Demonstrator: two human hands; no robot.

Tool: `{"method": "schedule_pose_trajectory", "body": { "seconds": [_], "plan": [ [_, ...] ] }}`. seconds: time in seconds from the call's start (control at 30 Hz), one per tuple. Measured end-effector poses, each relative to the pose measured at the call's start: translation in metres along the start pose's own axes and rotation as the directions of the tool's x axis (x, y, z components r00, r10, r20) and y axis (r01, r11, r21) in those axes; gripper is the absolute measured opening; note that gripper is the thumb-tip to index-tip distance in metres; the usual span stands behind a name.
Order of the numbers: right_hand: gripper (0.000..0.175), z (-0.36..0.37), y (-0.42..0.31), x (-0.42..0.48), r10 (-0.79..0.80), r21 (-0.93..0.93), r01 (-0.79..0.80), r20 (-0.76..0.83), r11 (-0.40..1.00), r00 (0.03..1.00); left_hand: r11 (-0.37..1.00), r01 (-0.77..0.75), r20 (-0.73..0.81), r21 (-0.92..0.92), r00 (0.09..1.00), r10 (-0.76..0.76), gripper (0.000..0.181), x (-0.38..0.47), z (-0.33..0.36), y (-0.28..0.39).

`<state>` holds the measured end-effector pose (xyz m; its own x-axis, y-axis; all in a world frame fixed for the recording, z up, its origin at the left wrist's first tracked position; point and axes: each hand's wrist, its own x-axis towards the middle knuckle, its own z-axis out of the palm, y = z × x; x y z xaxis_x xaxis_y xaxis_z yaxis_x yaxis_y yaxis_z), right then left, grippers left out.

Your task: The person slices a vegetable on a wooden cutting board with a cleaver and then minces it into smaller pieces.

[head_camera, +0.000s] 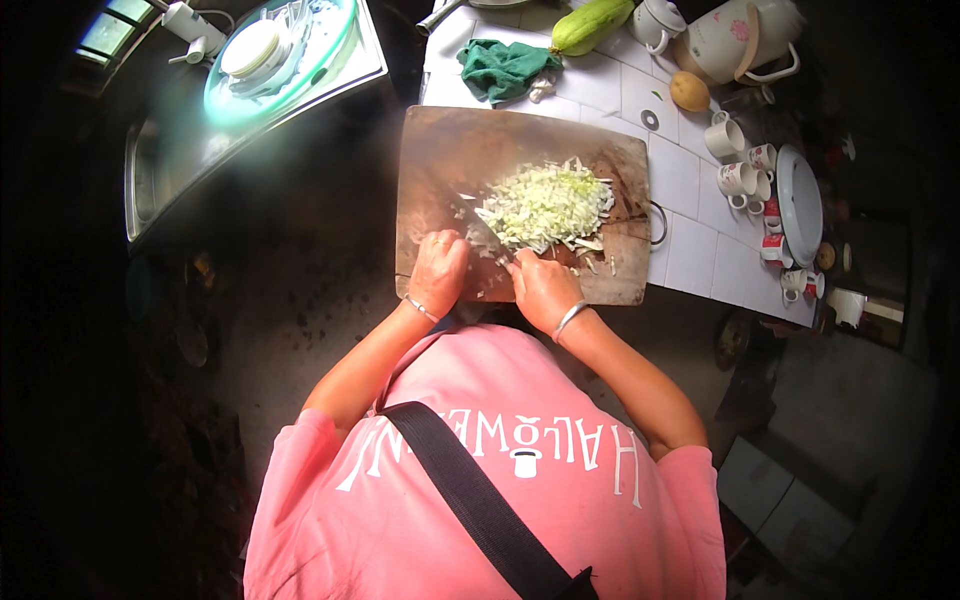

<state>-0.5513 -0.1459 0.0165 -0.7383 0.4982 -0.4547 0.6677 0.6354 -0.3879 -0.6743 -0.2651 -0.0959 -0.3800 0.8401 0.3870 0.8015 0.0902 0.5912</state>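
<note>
A wooden cutting board (525, 135) lies before me, with a heap of finely chopped pale green vegetable (555, 202) on its right half. My right hand (546, 281) grips the handle end of a knife (484, 234), whose blade points up and left along the heap's left edge. Near the board's lower left sits my left hand (437, 270), fingers curled, beside the blade; whether it holds anything is hidden. Small chopped bits lie around the blade and below the heap.
Beyond the board are a green cloth (502, 69), a green gourd (592, 26) and a brownish round item (689, 91). Mugs (736, 178) and a white oval tray (799, 206) stand right on the tiled counter (690, 255). A teal basin (330, 52) with dishes is upper left.
</note>
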Motion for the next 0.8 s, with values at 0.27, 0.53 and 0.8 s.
{"method": "schedule_pose_trajectory", "body": {
  "seconds": [0.27,0.53,0.8],
  "plan": [
    [0.02,0.004,-0.002,-0.001,-0.005,-0.005,0.005,-0.006,1.0,1.0,0.997,0.079,0.031,0.004,0.996,-0.079,0.012,-0.001,0.0,0.002],
    [0.02,0.008,-0.001,-0.009,-0.064,-0.001,0.064,-0.037,0.998,0.997,0.999,0.046,-0.008,-0.026,0.999,-0.046,0.016,-0.005,-0.009,0.002],
    [0.02,0.001,-0.007,-0.012,-0.061,0.015,0.061,-0.016,0.998,0.998,0.999,0.031,0.048,-0.032,0.998,-0.029,0.017,-0.006,-0.011,0.0]
  ]
}}
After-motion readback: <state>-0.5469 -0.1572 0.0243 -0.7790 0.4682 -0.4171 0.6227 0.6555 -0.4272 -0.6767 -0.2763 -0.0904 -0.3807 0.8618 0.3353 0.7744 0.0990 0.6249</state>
